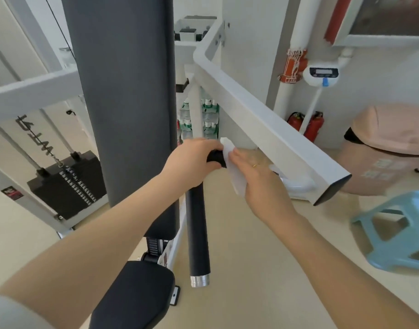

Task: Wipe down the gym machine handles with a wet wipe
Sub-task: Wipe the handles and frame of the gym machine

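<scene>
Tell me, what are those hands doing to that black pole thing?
A person is cleaning a gym machine. The left hand grips the top of the black handle to steady it. The right hand presses a white wet wipe against the handle, right beside the left hand. The long lower part isn't covered by the wipe.

Non-task stuff: black weight stack (66,181) at 9 o'clock, dark back pad (125,110) upright at centre, seat pad (134,295) at 6. Blue plastic stool (393,236) tipped on its side at 4, pink bin (384,148) at 3. Two red fire extinguishers (308,124) against the wall at 2. Bottled water packs (208,117) stacked near centre, behind the frame.
</scene>
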`<control>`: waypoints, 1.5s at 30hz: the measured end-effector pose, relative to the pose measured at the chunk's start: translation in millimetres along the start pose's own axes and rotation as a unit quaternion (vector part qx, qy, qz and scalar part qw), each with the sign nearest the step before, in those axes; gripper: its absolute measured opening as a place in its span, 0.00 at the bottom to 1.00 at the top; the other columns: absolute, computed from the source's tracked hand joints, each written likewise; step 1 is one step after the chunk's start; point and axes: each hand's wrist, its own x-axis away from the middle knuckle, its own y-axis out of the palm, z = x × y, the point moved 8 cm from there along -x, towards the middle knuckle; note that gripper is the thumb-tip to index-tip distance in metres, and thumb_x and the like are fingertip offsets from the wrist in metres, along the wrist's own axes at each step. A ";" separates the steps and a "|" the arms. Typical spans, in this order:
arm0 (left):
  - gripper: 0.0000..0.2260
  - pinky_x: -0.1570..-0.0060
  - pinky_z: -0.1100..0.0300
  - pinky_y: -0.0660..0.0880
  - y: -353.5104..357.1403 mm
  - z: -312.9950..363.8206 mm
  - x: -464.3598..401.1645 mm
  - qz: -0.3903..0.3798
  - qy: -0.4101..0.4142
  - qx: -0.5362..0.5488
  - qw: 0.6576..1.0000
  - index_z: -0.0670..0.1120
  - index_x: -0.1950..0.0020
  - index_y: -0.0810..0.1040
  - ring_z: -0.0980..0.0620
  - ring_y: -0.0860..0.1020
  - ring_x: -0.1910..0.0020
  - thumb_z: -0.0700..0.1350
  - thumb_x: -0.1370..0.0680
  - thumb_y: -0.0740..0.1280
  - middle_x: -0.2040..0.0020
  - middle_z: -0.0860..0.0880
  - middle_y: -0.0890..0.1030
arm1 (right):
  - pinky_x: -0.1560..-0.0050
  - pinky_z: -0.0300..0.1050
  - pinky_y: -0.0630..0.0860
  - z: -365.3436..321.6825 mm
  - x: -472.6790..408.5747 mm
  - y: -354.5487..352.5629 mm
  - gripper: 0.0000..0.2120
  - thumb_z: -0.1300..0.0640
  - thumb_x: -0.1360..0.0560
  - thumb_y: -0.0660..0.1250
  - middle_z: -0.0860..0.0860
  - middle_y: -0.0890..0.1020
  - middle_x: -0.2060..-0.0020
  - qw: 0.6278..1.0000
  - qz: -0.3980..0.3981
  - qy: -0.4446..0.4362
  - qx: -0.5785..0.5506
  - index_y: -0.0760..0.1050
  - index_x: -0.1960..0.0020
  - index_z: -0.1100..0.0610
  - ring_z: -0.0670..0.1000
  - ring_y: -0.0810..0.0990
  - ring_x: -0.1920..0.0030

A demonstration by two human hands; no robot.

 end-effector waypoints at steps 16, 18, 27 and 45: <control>0.11 0.55 0.63 0.70 -3.7 -18.9 -2.7 -0.029 -0.036 0.100 0.994 0.51 0.42 0.77 0.53 0.78 0.51 0.46 0.24 0.67 0.48 0.53 0.80 | 0.56 0.48 0.76 23.0 14.1 -22.1 0.12 0.54 0.32 0.74 0.53 0.84 0.63 0.971 0.054 0.080 0.220 0.79 0.51 0.57 0.55 0.81 0.66; 0.11 0.56 0.62 0.71 -2.8 -17.1 -3.8 -0.034 -0.026 0.091 0.995 0.50 0.41 0.77 0.53 0.77 0.53 0.46 0.24 0.66 0.48 0.52 0.80 | 0.57 0.48 0.75 16.6 2.9 -15.4 0.12 0.56 0.32 0.74 0.54 0.84 0.63 0.977 0.063 0.065 0.196 0.79 0.50 0.58 0.57 0.81 0.65; 0.13 0.63 0.71 0.69 -1.7 -33.3 5.1 -0.063 -0.066 0.181 0.979 0.48 0.45 0.72 0.57 0.77 0.53 0.48 0.27 0.70 0.48 0.54 0.78 | 0.50 0.54 0.76 12.2 -8.1 -7.2 0.22 0.55 0.28 0.70 0.56 0.83 0.49 0.994 -0.005 0.049 0.102 0.72 0.35 0.55 0.59 0.81 0.53; 0.07 0.55 0.59 0.79 18.1 -57.4 46.2 -0.149 -0.158 0.342 0.914 0.49 0.54 0.74 0.57 0.80 0.66 0.45 0.28 0.71 0.61 0.51 0.82 | 0.33 0.35 0.55 -38.8 -40.8 26.8 0.26 0.65 0.25 0.60 0.49 0.67 0.29 0.984 -0.139 -0.108 0.017 0.64 0.29 0.51 0.49 0.64 0.30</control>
